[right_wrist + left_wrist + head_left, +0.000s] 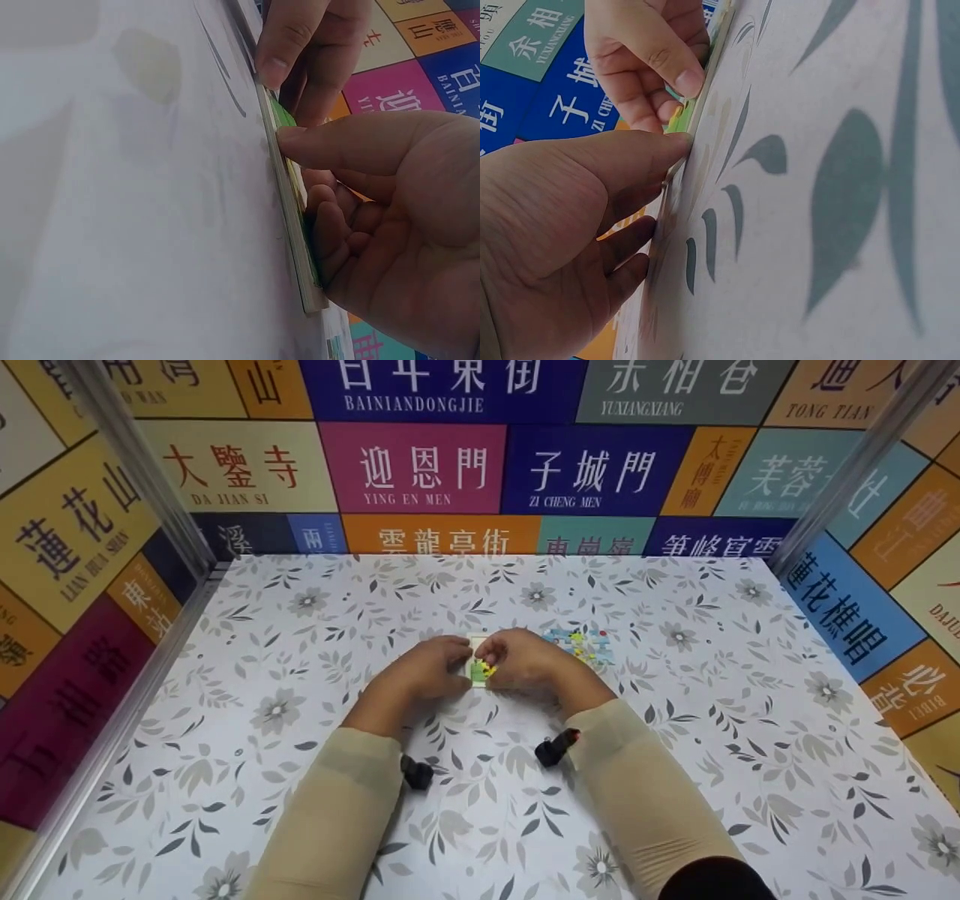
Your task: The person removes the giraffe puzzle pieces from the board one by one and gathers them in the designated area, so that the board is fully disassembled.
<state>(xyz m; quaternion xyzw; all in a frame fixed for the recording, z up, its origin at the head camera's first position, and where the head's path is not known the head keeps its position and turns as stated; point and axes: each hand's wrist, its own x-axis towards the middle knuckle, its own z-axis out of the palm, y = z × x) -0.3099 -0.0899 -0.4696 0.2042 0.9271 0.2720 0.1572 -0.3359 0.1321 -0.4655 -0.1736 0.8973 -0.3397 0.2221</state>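
Note:
A small flat card (478,669) with a green and yellow picture lies on the floral table (300,607), and both hands meet over it. My left hand (459,664) pinches its left edge, with the thumb (676,142) against the rim of the card (705,82). My right hand (493,660) holds the right side. In the right wrist view its thumb (296,139) presses the thin card (289,202) and its curled fingers (337,225) lie on the card's face. The picture is mostly hidden by the fingers.
A second flat printed card (583,645), blue with yellow bits, lies just right of the hands. Small black wrist cameras (556,748) sit under both sleeves. Colourful sign-covered walls (420,465) with metal corner posts enclose the table on three sides.

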